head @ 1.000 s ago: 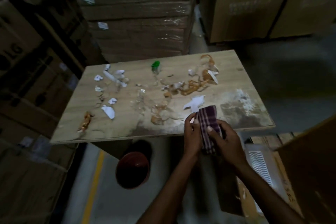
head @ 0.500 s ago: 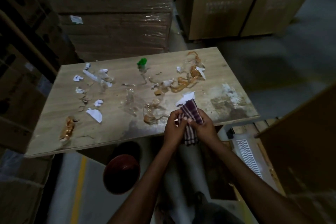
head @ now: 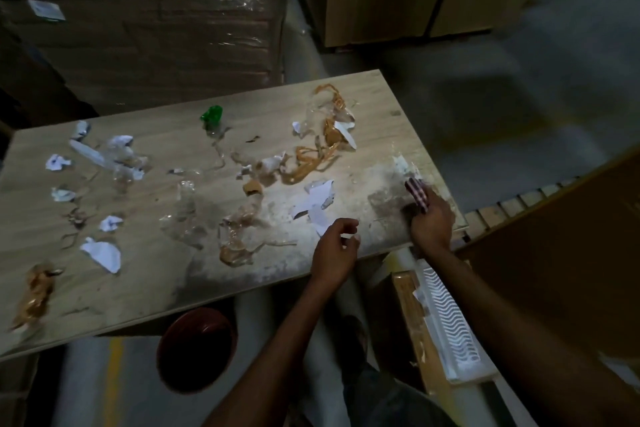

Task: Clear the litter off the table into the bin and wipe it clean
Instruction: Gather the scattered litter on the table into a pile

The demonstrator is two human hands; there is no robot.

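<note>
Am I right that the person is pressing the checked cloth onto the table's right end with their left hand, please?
Not quite: the head view shows the right hand, not the left, gripping the checked cloth at the table's right end. The left hand hovers beside it at the near edge.

The right hand (head: 431, 224) grips a folded checked cloth (head: 417, 193) against the table (head: 145, 291) near its right near corner. A whitish smear (head: 401, 163) lies just beyond the grip. Left of the grip lies torn white paper (head: 317, 199). Nearer, the left hand (head: 334, 248) is over the table edge, fingers curled; contents undetermined. Farther left and beyond are a brown tape tangle (head: 308, 163) and a green cap (head: 212, 114). A red bin (head: 197, 350) stands under the table, well left of the grip.
</note>
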